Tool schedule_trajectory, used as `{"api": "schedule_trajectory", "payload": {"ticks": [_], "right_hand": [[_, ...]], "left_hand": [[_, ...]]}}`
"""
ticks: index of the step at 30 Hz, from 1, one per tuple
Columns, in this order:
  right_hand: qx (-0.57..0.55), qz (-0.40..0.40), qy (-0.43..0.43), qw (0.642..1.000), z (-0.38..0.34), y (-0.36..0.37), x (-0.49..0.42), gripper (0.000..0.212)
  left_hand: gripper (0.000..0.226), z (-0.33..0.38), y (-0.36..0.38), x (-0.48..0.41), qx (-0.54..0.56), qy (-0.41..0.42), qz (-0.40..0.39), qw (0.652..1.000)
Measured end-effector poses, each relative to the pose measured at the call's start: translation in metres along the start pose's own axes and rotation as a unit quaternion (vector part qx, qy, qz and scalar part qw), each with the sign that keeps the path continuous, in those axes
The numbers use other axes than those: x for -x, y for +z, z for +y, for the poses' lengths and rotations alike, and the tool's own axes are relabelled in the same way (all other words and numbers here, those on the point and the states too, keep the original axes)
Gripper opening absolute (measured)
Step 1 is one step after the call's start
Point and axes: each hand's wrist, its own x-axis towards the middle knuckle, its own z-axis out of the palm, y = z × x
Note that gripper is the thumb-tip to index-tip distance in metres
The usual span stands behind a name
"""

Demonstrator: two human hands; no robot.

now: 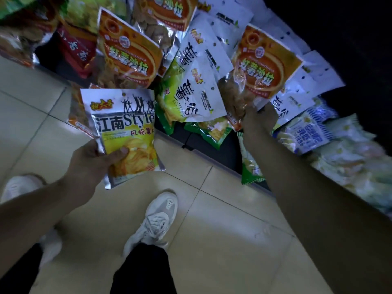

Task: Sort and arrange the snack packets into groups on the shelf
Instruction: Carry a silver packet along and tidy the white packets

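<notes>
My left hand (99,160) grips a silver and yellow chip packet (125,132) by its lower left corner, held up in front of the shelf. My right hand (257,120) holds the bottom edge of an orange packet (265,66) with a clear window, lifted over the shelf pile. Between them lie white packets with black lettering (197,90) and green packets (212,132). Another orange packet (129,54) leans at the left of the pile.
The dark low shelf (214,149) runs diagonally across the view. Blue and white packets (307,130) and pale packets (350,166) crowd its right end. A red packet (76,49) stands at the back left. Beige floor tiles (222,240) and my white shoes (157,219) lie below.
</notes>
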Motion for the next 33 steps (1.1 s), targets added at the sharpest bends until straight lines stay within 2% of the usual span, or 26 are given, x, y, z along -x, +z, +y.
{"api": "schedule_trajectory", "payload": {"ticks": [3, 6, 10, 13, 16, 18, 20, 22, 24, 28, 31, 33], "right_hand": [[-0.001, 0.048, -0.042, 0.998, -0.007, -0.018, 0.034, 0.002], [-0.019, 0.085, -0.040, 0.995, -0.016, -0.040, 0.070, 0.013], [-0.082, 0.109, 0.047, 0.990, -0.020, -0.062, 0.110, 0.019], [-0.116, 0.081, 0.087, 0.986, -0.024, -0.071, 0.141, 0.026], [-0.096, 0.048, 0.064, 0.992, -0.028, -0.074, 0.169, 0.023], [-0.072, 0.002, 0.045, 0.996, -0.029, -0.068, 0.183, 0.016], [-0.059, -0.047, 0.028, 0.997, -0.030, -0.056, 0.191, 0.019], [-0.026, -0.096, 0.013, 0.995, -0.037, -0.038, 0.197, 0.023], [0.000, -0.139, 0.002, 0.990, -0.047, -0.016, 0.201, 0.016], [0.052, -0.183, -0.015, 0.982, -0.061, 0.042, 0.201, 0.021], [0.052, -0.218, 0.007, 0.975, -0.075, 0.088, 0.199, 0.025], [0.049, -0.231, 0.000, 0.972, -0.091, 0.117, 0.196, 0.020]], "left_hand": [[0.033, 0.006, 0.000, 0.012, -0.008, -0.008, -0.009, 1.000], [0.034, 0.018, 0.004, 0.022, -0.004, -0.014, -0.012, 1.000], [0.033, 0.037, 0.006, 0.028, -0.020, -0.015, -0.026, 0.999], [0.025, 0.049, 0.003, 0.029, -0.025, -0.014, -0.029, 0.999], [0.015, 0.059, -0.007, 0.028, -0.014, -0.016, -0.021, 1.000], [0.018, 0.064, -0.018, 0.029, -0.014, -0.014, -0.011, 1.000], [0.028, 0.067, -0.034, 0.030, -0.017, -0.012, 0.001, 1.000], [0.030, 0.068, -0.056, 0.029, -0.025, -0.014, 0.022, 0.999], [0.029, 0.068, -0.080, 0.027, -0.034, -0.016, 0.048, 0.998], [0.038, 0.064, -0.127, 0.023, -0.024, -0.024, 0.071, 0.997], [0.033, 0.058, -0.150, 0.020, 0.002, -0.023, 0.096, 0.995], [0.029, 0.054, -0.160, 0.016, 0.023, -0.025, 0.108, 0.994]]}}
